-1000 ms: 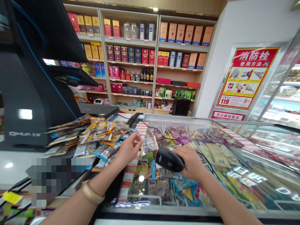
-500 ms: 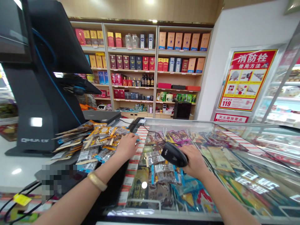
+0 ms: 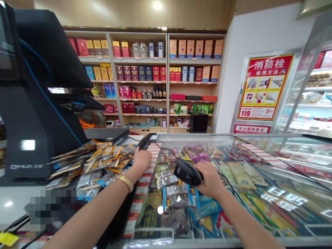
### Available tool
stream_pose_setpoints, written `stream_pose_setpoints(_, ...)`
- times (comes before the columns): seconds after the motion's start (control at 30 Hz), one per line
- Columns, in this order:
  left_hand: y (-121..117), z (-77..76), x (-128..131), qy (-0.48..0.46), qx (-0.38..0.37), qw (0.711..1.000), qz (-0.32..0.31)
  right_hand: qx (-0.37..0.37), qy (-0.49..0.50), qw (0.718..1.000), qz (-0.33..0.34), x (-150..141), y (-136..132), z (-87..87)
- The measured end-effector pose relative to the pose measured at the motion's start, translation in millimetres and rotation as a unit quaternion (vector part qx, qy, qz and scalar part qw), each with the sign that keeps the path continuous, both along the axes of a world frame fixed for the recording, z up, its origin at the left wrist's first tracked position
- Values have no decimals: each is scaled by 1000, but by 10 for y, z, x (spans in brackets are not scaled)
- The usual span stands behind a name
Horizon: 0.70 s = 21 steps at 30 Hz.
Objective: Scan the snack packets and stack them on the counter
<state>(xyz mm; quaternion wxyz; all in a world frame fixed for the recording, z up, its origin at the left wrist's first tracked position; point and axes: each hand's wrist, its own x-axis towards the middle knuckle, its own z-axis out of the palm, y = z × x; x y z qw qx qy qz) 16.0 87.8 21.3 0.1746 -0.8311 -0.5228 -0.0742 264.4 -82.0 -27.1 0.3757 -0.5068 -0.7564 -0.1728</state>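
My right hand (image 3: 209, 178) grips a black handheld barcode scanner (image 3: 188, 172), its head pointing left above the glass top of a freezer. Below the scanner, small clear snack packets with blue ends (image 3: 178, 196) lie on the glass, beside another packet with a pale label (image 3: 166, 178). My left hand (image 3: 142, 160), with a gold bangle (image 3: 126, 183) on the wrist, is at the right edge of a heap of snack packets (image 3: 103, 162) with orange and blue ends. Its fingers look curled, one pointing up and left; what they hold, if anything, is hidden.
A black point-of-sale terminal (image 3: 31, 114) stands left of the heap. The freezer (image 3: 241, 138) shows wrapped ice creams through its glass. Dark cables (image 3: 229, 183) run from the scanner area. Behind are shelves of boxed bottles (image 3: 141, 73) and a red wall sign (image 3: 266, 86).
My left hand has turned and drawn its fingers in, moving slightly left. The view has shifted a little right. My right hand still holds the scanner over the packets.
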Motion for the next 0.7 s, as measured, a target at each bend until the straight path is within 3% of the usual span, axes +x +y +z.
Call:
stream_pose_setpoints(0.13, -127, 111, -119, -48, 47, 998, 8, 5, 0, 1000, 4, 7, -3, 9)
stream_pose_setpoints(0.23, -209, 168, -239, -203, 73, 976, 21, 12, -3, 1000, 2, -1, -15, 30)
stream_pose_setpoints(0.33, -263, 144, -307, -359, 3, 933, -30, 7, -13, 1000, 3, -15, -25, 41)
stream_pose_setpoints(0.47, -367, 77, -288, -454, -114, 879, -91, 0, -23, 1000, 1, -24, -27, 23)
stream_pose_setpoints(0.57, -464, 76, -253, -473, -146, 862, -108, -4, -20, 1000, -9, -17, -23, 9)
stream_pose_setpoints(0.7, -535, 91, -228, -472, -142, 861, -127, -15, -24, 999, -23, 5, -19, 6)
